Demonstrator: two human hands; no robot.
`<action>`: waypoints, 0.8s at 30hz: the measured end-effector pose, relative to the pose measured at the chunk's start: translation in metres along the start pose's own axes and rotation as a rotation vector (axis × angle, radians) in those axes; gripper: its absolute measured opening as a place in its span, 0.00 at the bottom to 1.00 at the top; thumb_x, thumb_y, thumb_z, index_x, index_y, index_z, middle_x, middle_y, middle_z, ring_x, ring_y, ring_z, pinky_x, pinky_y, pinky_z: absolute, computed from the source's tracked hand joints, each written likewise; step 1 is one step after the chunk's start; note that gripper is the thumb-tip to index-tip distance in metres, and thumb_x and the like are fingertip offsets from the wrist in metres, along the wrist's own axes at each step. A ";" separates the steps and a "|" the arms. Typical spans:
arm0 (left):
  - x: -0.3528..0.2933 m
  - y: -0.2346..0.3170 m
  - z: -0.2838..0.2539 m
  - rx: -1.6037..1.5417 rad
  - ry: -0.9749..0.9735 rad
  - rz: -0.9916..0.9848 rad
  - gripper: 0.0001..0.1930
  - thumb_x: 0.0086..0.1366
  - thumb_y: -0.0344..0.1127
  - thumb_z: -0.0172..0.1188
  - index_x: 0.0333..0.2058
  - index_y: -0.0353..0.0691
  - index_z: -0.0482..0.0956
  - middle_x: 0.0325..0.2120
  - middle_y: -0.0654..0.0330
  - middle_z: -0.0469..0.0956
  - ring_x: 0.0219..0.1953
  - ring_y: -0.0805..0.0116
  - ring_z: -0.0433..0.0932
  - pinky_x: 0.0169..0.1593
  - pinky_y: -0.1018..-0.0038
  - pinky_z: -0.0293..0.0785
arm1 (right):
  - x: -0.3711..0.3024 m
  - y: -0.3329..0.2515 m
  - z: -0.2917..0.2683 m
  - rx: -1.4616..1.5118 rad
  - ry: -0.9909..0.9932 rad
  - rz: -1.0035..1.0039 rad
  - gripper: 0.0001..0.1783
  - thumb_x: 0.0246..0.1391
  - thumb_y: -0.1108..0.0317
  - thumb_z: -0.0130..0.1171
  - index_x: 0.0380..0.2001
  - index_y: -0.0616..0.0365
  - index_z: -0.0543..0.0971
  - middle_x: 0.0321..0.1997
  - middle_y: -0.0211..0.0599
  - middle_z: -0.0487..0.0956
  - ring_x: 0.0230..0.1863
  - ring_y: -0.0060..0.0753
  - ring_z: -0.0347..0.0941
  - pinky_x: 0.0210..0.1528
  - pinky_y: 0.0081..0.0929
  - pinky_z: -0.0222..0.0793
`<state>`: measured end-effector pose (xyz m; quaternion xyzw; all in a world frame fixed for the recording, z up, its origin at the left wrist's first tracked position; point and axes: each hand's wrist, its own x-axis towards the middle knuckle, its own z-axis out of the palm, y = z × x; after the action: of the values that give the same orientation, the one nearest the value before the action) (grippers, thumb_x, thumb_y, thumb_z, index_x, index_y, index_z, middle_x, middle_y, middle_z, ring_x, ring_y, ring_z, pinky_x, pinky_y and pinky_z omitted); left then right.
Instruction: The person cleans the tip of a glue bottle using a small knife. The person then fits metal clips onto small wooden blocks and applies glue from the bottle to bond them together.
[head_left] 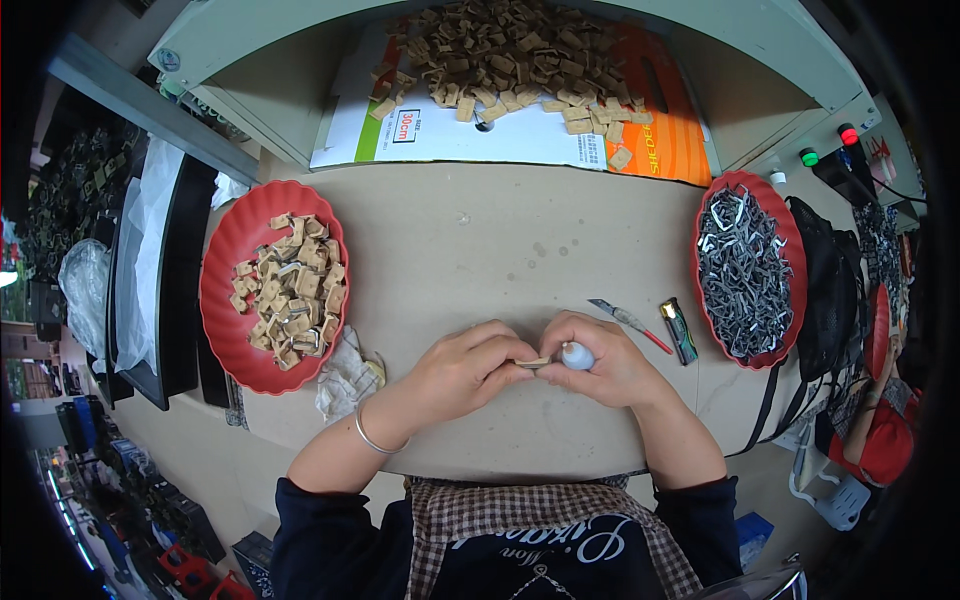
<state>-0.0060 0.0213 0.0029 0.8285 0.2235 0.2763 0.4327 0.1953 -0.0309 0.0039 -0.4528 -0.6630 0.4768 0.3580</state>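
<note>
Near the front of the table my two hands meet at the fingertips. My left hand [468, 368] pinches a small tan piece [532, 364] between thumb and fingers. My right hand [612, 362] is closed round a small pale squeeze bottle [577, 356], its thumb and forefinger close against the same piece. Fingers hide part of both things. To the left, a red scalloped bowl [222, 290] holds many tan pieces [300, 285], some with metal bits on them. At the right, another red bowl [797, 260] is heaped with dark and silvery metal clips [742, 270].
A craft knife [630, 325] and a lighter [679, 331] lie right of my right hand. A crumpled cloth [348, 378] sits by the left bowl. Beyond, a pile of tan pieces [510, 50] covers a flattened cardboard sheet [440, 140] under a shelf. A person in red [887, 440] sits far right.
</note>
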 end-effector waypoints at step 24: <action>0.000 -0.001 -0.003 0.070 -0.019 0.023 0.10 0.49 0.30 0.62 0.31 0.37 0.72 0.25 0.58 0.74 0.27 0.62 0.75 0.31 0.72 0.71 | 0.001 0.003 0.001 -0.012 -0.018 -0.022 0.12 0.41 0.72 0.63 0.30 0.58 0.70 0.30 0.33 0.72 0.33 0.34 0.70 0.34 0.26 0.65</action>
<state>-0.0082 0.0237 0.0039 0.8483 0.2192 0.2653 0.4024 0.1946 -0.0295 0.0012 -0.4434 -0.6739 0.4728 0.3545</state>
